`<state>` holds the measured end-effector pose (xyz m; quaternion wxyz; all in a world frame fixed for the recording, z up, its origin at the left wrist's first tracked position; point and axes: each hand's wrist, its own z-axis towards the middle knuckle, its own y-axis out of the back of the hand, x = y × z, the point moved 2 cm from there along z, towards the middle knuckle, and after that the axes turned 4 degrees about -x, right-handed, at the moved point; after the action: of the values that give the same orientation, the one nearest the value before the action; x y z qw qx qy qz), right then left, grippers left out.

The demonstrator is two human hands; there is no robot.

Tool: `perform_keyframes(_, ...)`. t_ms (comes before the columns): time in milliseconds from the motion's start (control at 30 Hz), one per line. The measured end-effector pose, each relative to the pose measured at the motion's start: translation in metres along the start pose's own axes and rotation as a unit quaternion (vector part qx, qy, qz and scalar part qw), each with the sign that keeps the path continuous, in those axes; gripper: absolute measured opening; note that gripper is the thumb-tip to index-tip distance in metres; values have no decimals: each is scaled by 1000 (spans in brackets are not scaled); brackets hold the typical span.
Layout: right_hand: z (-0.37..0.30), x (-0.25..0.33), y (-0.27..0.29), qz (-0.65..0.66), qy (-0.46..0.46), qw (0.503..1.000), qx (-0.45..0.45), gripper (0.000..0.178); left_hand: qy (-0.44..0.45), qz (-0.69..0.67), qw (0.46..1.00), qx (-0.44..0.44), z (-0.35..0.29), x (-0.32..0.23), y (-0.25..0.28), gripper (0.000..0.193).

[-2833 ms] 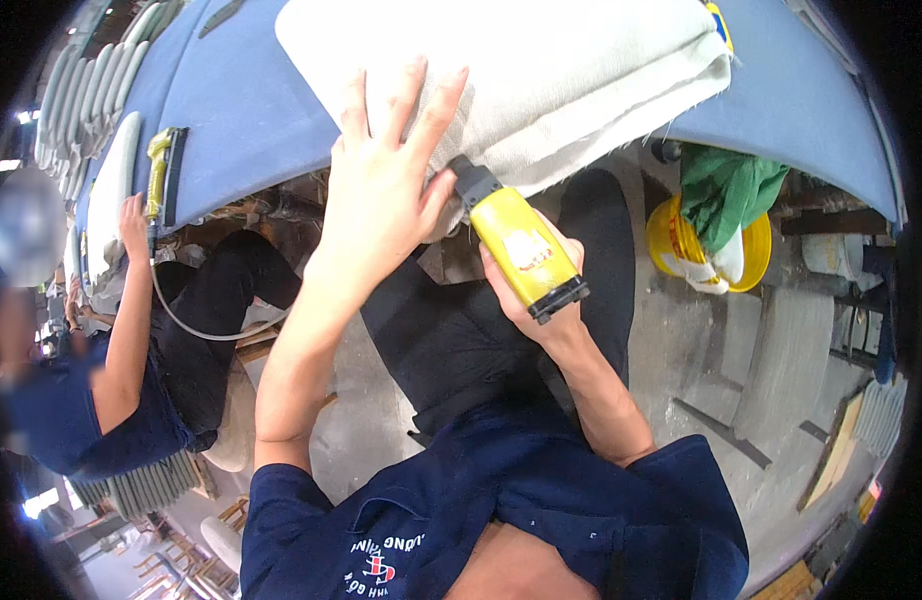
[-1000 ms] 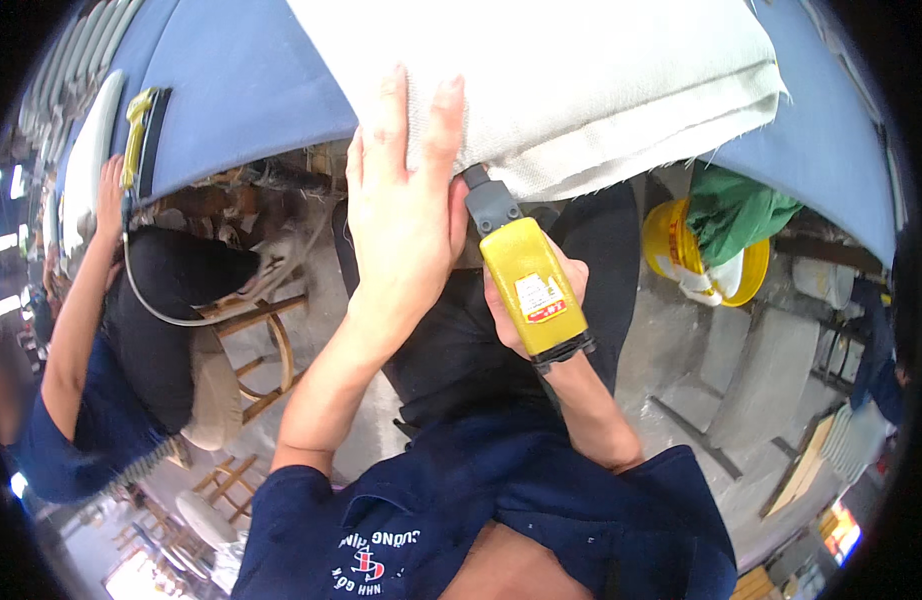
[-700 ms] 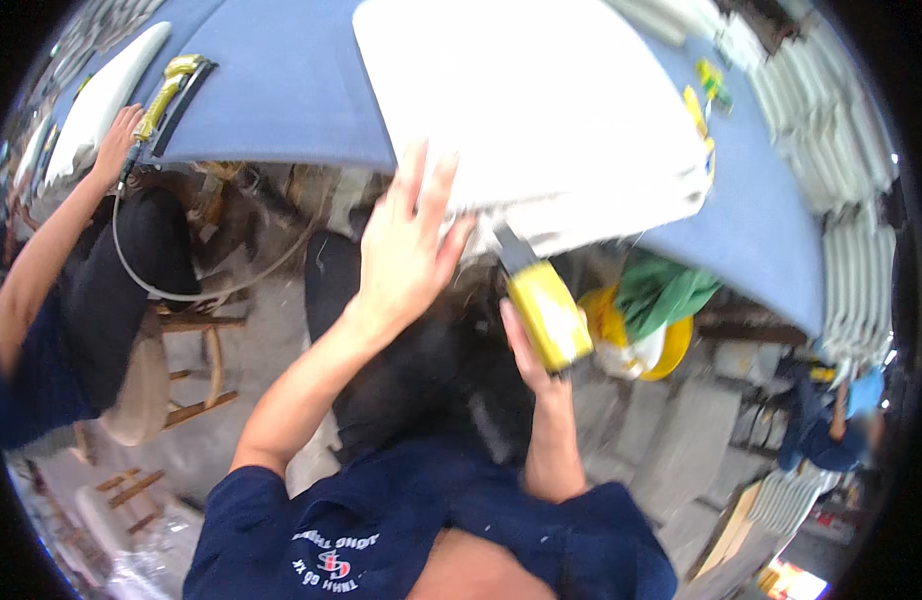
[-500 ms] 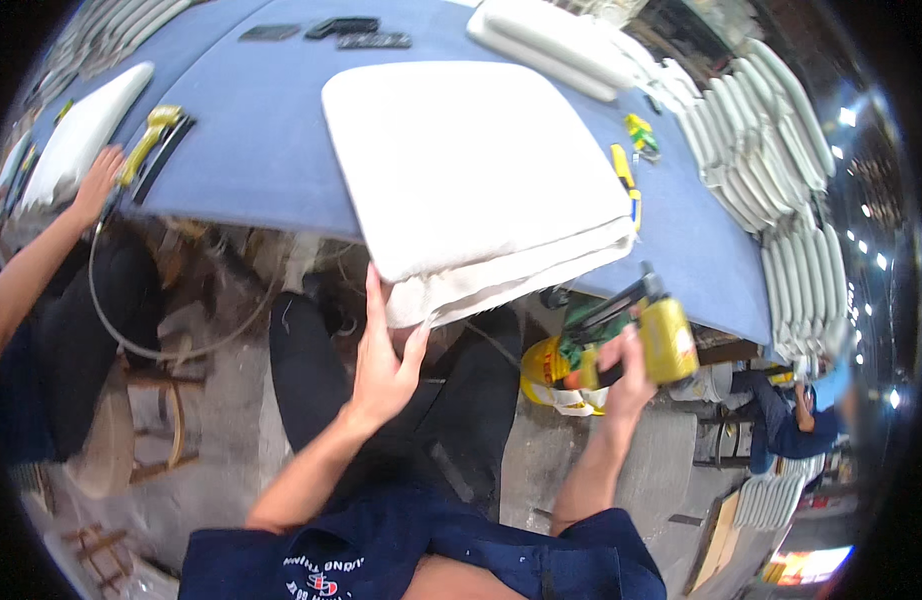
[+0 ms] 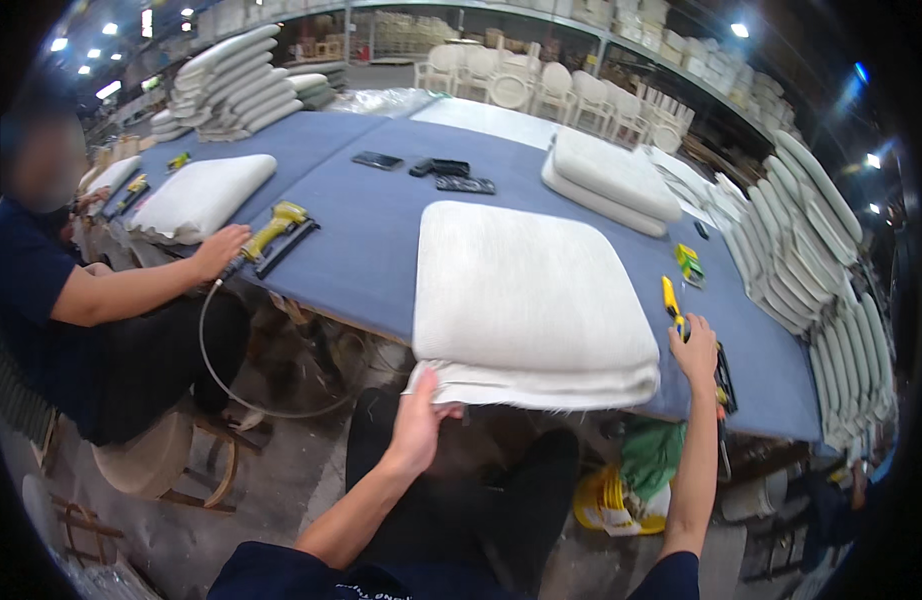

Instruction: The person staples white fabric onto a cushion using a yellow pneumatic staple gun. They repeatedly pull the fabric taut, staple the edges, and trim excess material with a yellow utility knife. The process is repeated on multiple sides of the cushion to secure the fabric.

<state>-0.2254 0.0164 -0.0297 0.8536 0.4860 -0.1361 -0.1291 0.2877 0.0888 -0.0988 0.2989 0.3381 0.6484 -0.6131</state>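
An off-white padded seat cushion (image 5: 531,290) lies at the table's front edge, its loose fabric edge (image 5: 521,385) hanging toward me. My left hand (image 5: 418,430) pinches that fabric at the near left corner, thumb on top. To the right of the cushion, my right hand (image 5: 695,350) has its fingers closed around the near end of a slim yellow-and-dark hand tool (image 5: 671,295) on the tabletop; its exact kind is unclear. Just beside that wrist rests a staple gun (image 5: 724,380), mostly hidden, only its black part showing.
A co-worker's hand (image 5: 221,250) rests by another yellow staple gun (image 5: 281,228) with a hose. Cushions (image 5: 611,180) are stacked behind and at right (image 5: 791,240). A green-yellow box (image 5: 689,265) and phones (image 5: 378,160) lie on the blue table (image 5: 351,240). A yellow bucket (image 5: 601,500) stands below.
My right hand has put the staple gun down at the table's right edge and moved up to the yellow-and-dark tool. My left hand now pinches the cushion's fabric edge. The view has tilted up.
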Motion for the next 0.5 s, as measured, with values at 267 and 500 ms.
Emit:
perform_keyframes(267,80,30,-78,-16,-84,995,47,52,-251,206,943,-77,-43,-81,53,45)
perform_keyframes(500,121,26,-138,-143,32,986,-77,47,-81,218,972,25,-78,-12,26,23)
